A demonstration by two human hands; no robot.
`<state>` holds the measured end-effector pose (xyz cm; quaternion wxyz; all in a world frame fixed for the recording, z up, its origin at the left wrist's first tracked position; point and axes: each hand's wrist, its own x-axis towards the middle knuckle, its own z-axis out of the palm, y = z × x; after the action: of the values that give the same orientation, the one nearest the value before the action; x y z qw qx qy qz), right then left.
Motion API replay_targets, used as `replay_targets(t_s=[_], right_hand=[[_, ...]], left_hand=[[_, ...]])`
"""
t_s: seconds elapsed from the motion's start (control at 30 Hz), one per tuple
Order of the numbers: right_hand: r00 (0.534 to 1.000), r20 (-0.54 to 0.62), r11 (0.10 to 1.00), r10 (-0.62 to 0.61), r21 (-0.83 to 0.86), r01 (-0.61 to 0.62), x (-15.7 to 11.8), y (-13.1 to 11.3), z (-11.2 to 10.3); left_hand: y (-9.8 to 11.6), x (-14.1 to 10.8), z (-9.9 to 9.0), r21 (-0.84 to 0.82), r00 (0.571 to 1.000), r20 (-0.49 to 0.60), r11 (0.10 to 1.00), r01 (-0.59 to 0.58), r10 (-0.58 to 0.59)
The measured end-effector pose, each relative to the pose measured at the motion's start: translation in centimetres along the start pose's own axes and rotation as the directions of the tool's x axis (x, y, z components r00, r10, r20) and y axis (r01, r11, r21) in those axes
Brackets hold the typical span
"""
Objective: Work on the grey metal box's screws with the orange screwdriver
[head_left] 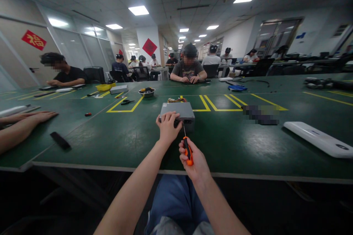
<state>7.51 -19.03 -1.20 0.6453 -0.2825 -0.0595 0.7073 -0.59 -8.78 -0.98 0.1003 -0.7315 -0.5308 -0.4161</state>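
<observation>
A grey metal computer power supply [180,109] sits on the green table, with a bundle of coloured wires [177,100] at its far side. My left hand [168,125] grips its near left part, fingers over the top and thumb at the front face. In my right hand [194,156] is a screwdriver [188,151] with an orange and black handle, fingers wrapped around it. Its thin shaft points up and away to the lower front face of the power supply, beside my left thumb. Whether the tip sits in a screw is too small to tell.
Right of me lie a long white device [320,138] and a dark blurred item [260,114]. A metal bowl [146,92], black pliers [127,102] and a yellow tray [105,87] stand farther left. Another person's arm [24,125] rests at left, near a black strip [60,140].
</observation>
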Motion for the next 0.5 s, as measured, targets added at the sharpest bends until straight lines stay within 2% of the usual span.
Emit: replay_targets(t_s=[0.33,0.5], right_hand=[[0.995,0.057,0.997,0.080,0.011,-0.081,-0.4,-0.8,-0.3],[0.999,0.047,0.999,0.017,0.041,-0.019,-0.6,-1.4,-1.1]], left_hand=[[-0.1,0.0,0.2,-0.006,1.000,-0.009,1.000,-0.006,0.006],[-0.2,0.0,0.1,-0.011,1.000,-0.005,1.000,-0.007,0.007]])
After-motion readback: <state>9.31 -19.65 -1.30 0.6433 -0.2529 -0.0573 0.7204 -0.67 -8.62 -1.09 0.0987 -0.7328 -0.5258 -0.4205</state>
